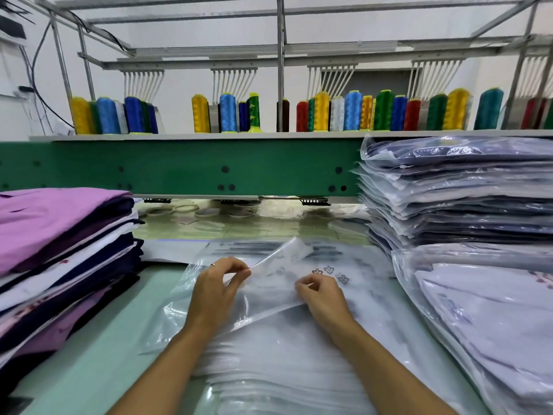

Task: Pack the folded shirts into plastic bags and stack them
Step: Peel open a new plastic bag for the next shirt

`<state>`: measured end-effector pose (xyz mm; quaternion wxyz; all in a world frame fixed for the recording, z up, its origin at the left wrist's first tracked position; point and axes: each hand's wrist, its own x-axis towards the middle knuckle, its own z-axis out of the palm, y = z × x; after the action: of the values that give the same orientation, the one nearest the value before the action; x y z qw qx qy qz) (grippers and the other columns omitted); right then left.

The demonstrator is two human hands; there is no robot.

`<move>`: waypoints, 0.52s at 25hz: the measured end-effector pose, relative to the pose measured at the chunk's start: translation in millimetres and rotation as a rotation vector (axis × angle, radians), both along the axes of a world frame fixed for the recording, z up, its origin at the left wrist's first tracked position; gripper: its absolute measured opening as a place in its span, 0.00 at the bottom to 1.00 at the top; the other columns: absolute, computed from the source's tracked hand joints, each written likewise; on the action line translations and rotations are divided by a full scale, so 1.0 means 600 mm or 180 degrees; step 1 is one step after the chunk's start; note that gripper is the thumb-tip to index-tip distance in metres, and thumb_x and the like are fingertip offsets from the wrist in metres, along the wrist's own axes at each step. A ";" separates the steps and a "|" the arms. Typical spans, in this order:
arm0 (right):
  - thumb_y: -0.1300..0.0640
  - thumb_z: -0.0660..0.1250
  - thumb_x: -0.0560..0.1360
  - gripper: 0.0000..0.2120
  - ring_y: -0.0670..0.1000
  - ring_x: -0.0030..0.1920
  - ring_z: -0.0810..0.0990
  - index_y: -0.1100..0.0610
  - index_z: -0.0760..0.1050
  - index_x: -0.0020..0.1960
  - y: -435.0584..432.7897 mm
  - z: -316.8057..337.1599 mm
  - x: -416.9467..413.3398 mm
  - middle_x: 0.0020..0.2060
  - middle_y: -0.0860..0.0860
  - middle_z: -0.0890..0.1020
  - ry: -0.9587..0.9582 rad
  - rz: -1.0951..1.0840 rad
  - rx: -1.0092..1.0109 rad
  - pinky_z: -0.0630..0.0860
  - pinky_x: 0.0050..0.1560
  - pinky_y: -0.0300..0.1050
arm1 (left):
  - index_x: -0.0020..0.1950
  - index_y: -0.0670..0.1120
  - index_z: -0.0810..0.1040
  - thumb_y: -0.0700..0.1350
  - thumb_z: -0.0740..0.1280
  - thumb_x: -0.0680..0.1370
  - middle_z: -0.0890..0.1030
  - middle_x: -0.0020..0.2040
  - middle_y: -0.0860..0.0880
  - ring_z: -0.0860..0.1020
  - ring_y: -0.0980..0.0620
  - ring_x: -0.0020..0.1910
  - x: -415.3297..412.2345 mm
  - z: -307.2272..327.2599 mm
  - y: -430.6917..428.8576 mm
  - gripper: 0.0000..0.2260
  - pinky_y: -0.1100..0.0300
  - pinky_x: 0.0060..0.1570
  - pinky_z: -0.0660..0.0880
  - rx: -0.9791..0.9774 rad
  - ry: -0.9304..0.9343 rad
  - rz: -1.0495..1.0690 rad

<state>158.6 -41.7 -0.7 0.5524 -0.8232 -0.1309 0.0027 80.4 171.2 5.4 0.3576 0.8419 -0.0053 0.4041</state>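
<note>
Pinching with thumb and forefinger, the left hand (217, 290) holds the raised flap (287, 253) of the top plastic bag (269, 298). The right hand (323, 301), a little to its right, pinches the same bag at its mouth edge. Both sets of fingers are curled onto the film, and from where I stand they look to be working the opening apart. No shirt is in that bag yet.

Along the left edge of the table (98, 339) stands the stack of folded shirts (59, 250), purple on top with navy and white layers below, none of them bagged. It is a thick stack, so I judge a good deal of packing remains. In the middle, towards the near edge, the held bag lies on a pile of empty bags (284, 369), so the supply is far from used up. At the right edge the finished work shows. A tall stack of packed shirts (454, 193) sits at the far right corner, mostly dark garments in clear film. Just in front of it a lower packed heap (484, 310) of pale shirts slopes toward the near right corner.

By my reckoning the job is perhaps past midway, since more seems to lie bagged on the right than waits on the left. The step in hand is opening a fresh bag. Fetching a shirt from the left stack, sliding it in, sealing and stacking it are all to come for this piece.
</note>
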 end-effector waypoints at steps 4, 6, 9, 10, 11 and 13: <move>0.65 0.65 0.75 0.09 0.48 0.33 0.81 0.53 0.80 0.44 0.003 0.006 -0.013 0.36 0.53 0.84 -0.0076 0.0018 0.0586 0.80 0.35 0.50 | 0.52 0.52 0.82 0.49 0.76 0.74 0.82 0.50 0.59 0.81 0.53 0.50 -0.009 0.012 -0.020 0.08 0.54 0.52 0.76 0.1081 -0.0015 0.0201; 0.65 0.63 0.75 0.11 0.49 0.35 0.81 0.51 0.77 0.49 0.006 0.010 -0.018 0.41 0.56 0.84 0.0003 -0.0077 0.0986 0.78 0.33 0.44 | 0.54 0.55 0.80 0.57 0.72 0.77 0.81 0.52 0.61 0.79 0.58 0.52 -0.015 0.018 -0.048 0.10 0.60 0.54 0.74 0.1306 -0.0070 -0.0215; 0.63 0.61 0.75 0.14 0.47 0.31 0.78 0.45 0.72 0.54 0.011 0.013 -0.027 0.33 0.51 0.81 0.0083 -0.0135 0.1221 0.77 0.35 0.45 | 0.58 0.57 0.78 0.62 0.68 0.78 0.79 0.55 0.63 0.78 0.61 0.55 -0.014 0.015 -0.095 0.13 0.64 0.54 0.75 0.1551 0.0010 -0.0680; 0.62 0.59 0.75 0.15 0.47 0.31 0.77 0.44 0.71 0.55 0.014 0.015 -0.031 0.31 0.50 0.80 0.0102 -0.0099 0.1240 0.76 0.36 0.46 | 0.58 0.56 0.79 0.59 0.69 0.78 0.79 0.56 0.62 0.78 0.60 0.54 -0.011 0.011 -0.107 0.12 0.61 0.52 0.76 0.1598 -0.0029 -0.0777; 0.62 0.58 0.75 0.16 0.48 0.32 0.77 0.43 0.71 0.55 0.016 0.017 -0.035 0.32 0.50 0.79 0.0120 -0.0064 0.1246 0.75 0.37 0.46 | 0.58 0.54 0.80 0.56 0.70 0.78 0.79 0.55 0.61 0.80 0.58 0.52 -0.007 0.009 -0.114 0.10 0.58 0.50 0.78 0.1587 -0.0094 -0.0822; 0.62 0.58 0.76 0.15 0.49 0.35 0.76 0.46 0.72 0.56 0.020 0.021 -0.040 0.36 0.52 0.79 0.0170 -0.0063 0.1302 0.74 0.38 0.45 | 0.54 0.51 0.81 0.48 0.71 0.79 0.80 0.53 0.58 0.81 0.53 0.48 -0.002 0.007 -0.115 0.05 0.53 0.44 0.79 0.1457 -0.0209 -0.0773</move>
<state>134.8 -29.8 12.1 0.7113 -0.6948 -0.1060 -0.0075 79.3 101.9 9.4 0.2034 0.8805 -0.2093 0.3736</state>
